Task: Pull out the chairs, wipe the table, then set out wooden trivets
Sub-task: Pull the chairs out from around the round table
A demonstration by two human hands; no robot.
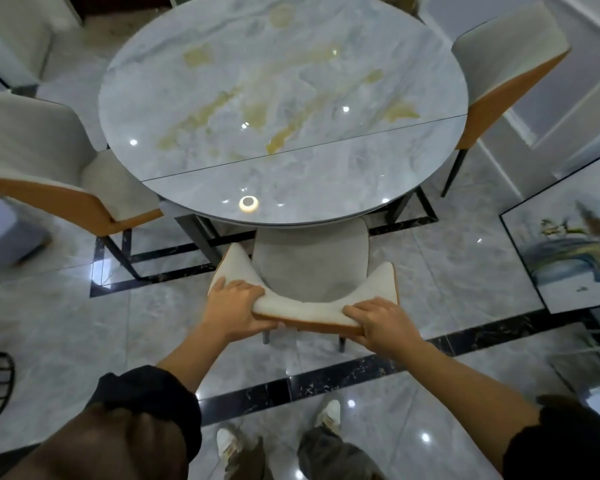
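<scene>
Both hands clamp the curved backrest of the chair point(309, 268), left hand point(234, 308) and right hand point(383, 327) curled over its top. Just beyond them the round marble counter point(326, 174) carries yellowish patches, possibly smears; glossy tiled floor point(66, 323) lies beneath.

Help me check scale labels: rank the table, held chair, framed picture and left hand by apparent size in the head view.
1. Table
2. Held chair and framed picture: too alike to rank, the picture being cropped at the edge
3. Left hand, gripping the chair's back
</scene>
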